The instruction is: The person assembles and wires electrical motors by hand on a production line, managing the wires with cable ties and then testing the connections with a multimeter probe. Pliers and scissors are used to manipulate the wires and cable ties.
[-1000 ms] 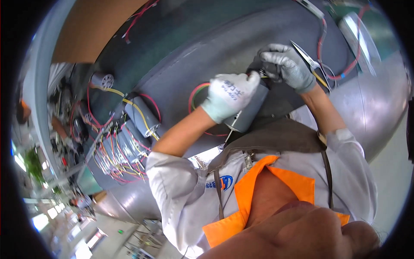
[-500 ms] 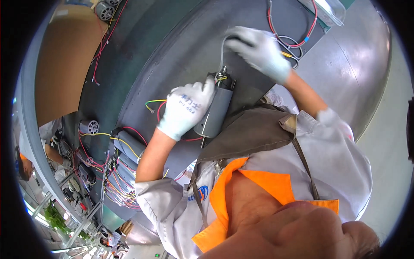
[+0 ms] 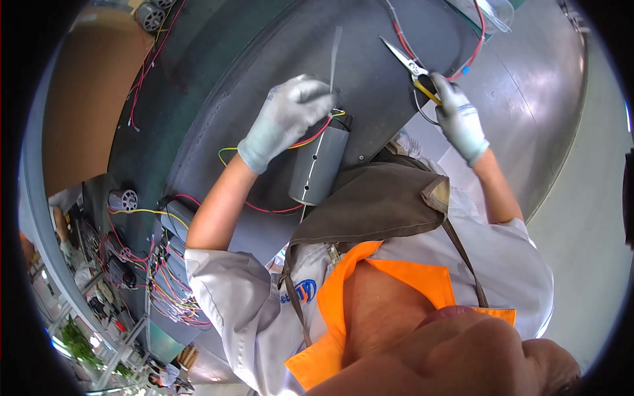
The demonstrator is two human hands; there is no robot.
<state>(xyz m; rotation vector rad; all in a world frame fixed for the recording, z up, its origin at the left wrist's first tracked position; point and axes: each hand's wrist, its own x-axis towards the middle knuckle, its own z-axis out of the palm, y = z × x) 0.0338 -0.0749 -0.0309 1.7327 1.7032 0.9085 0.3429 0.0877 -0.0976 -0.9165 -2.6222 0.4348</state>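
Observation:
A grey cylindrical motor (image 3: 318, 165) lies on the dark work surface close to my apron, with red and yellow-green wires at its far end. My gloved left hand (image 3: 288, 117) is at that end, its fingers curled around the lower part of a narrow grey cable tie (image 3: 335, 56). The tie's straight tail sticks out past my fingers; its lower end is hidden. My gloved right hand (image 3: 457, 115) grips scissors (image 3: 416, 69) by their yellow and black handles, off to the right. The blades are nearly together, pointing far left, away from the motor.
Several motors with tangled coloured wires (image 3: 175, 290) lie at the left. Another motor (image 3: 123, 199) stands near them. Red and grey cables (image 3: 477, 49) and a clear plastic container (image 3: 492, 13) are at the far right. A brown board (image 3: 89, 99) rises at the far left.
My right hand has let go of the grey cable tie, moved right and taken up the scissors. My left hand has shifted from the motor's side to the tie, which now stands straight.

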